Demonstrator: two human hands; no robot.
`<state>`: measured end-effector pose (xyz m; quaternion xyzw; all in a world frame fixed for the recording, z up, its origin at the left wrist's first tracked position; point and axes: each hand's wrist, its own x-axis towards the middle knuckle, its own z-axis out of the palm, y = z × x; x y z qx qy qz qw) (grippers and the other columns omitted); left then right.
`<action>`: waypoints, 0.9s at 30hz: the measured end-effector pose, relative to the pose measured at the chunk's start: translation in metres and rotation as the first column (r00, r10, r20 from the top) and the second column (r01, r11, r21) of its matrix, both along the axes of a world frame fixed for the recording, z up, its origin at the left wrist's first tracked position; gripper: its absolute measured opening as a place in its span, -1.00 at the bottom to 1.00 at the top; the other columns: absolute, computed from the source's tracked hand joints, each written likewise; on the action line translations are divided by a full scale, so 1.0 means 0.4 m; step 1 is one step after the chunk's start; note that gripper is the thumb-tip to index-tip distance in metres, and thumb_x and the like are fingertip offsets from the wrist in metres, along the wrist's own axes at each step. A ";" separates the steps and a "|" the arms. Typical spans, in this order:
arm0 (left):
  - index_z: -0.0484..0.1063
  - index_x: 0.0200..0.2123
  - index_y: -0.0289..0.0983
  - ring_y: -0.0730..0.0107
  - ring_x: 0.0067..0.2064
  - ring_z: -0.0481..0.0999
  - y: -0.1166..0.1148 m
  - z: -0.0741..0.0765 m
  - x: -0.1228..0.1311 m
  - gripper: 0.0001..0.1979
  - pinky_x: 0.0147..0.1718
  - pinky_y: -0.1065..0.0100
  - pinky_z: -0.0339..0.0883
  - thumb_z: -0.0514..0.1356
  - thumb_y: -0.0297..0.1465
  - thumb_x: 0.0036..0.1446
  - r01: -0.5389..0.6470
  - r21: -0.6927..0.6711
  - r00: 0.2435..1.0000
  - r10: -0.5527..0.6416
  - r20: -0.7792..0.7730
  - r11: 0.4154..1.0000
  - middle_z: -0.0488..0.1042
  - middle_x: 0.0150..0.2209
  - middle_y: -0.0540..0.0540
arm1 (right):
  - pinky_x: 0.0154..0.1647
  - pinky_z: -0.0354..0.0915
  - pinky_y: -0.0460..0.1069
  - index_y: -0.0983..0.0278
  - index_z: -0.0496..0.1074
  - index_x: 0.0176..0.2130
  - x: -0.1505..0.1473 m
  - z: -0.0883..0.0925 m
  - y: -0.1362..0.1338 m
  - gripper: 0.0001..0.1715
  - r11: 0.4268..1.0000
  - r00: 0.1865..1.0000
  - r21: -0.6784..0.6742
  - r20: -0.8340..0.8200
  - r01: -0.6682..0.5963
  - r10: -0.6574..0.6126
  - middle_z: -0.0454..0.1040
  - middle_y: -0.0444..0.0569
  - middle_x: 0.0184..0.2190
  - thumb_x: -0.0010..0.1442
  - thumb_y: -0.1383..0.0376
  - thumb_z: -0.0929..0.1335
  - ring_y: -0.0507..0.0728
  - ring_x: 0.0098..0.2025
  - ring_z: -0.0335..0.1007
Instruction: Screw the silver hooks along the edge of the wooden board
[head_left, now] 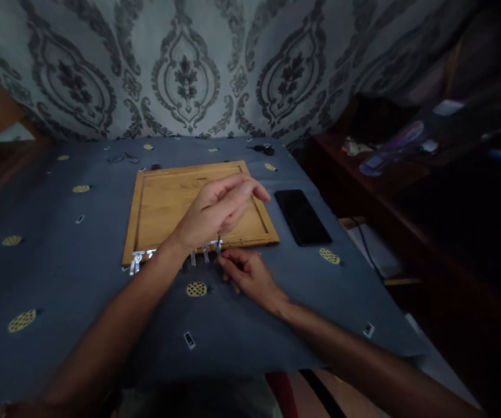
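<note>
A wooden tray [163, 200] lies on the grey-blue cloth [58, 273] covering the table. Along the tray's near edge sits a row of several small silver metal pieces [137, 259]. My left hand [219, 209] hovers over the tray's near right part, fingers drawn together in a pinch with a thin dark item pointing down from them. My right hand [248, 276] rests on the cloth just below, fingertips curled and touching the rightmost metal pieces.
A black phone [302, 216] lies right of the tray. Small dark items [264, 148] lie near the patterned wall. A dark wooden side table [385, 174] with blurred objects stands to the right, and the cloth's edge drops off there.
</note>
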<state>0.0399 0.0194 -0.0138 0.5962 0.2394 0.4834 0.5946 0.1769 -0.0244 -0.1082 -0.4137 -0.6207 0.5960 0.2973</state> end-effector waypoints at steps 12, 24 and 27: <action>0.45 -0.32 -0.24 0.63 -0.71 -0.17 -0.020 0.009 0.052 -0.81 -0.73 0.49 -0.20 0.19 -0.25 0.26 -0.341 0.015 0.937 0.341 -0.077 0.940 -0.06 -0.72 0.21 | -0.55 0.01 -0.12 0.26 0.30 -0.55 0.010 0.014 0.006 -0.68 0.981 0.999 0.190 -0.033 0.041 -0.035 0.30 -0.22 -0.67 0.23 0.42 0.31 -0.04 -0.62 0.17; 0.45 -0.36 -0.25 0.68 -0.73 -0.19 -0.005 0.025 0.046 -0.74 -0.74 0.54 -0.19 0.26 -0.16 0.19 -0.169 -0.024 0.976 0.164 -0.143 0.985 -0.13 -0.70 0.22 | -0.58 0.00 -0.12 0.26 0.35 -0.56 0.013 0.009 0.007 -0.68 0.969 0.995 0.237 -0.090 0.072 -0.052 0.33 -0.21 -0.68 0.21 0.44 0.30 -0.04 -0.63 0.17; 0.46 -0.35 -0.26 0.69 -0.73 -0.18 0.000 0.024 0.035 -0.75 -0.73 0.56 -0.18 0.23 -0.19 0.22 -0.068 -0.042 0.988 0.062 -0.143 0.997 -0.12 -0.70 0.22 | -0.59 0.00 -0.12 0.26 0.34 -0.58 0.013 0.011 0.009 -0.66 0.971 0.997 0.233 -0.061 0.058 -0.045 0.34 -0.20 -0.67 0.22 0.44 0.30 -0.04 -0.64 0.16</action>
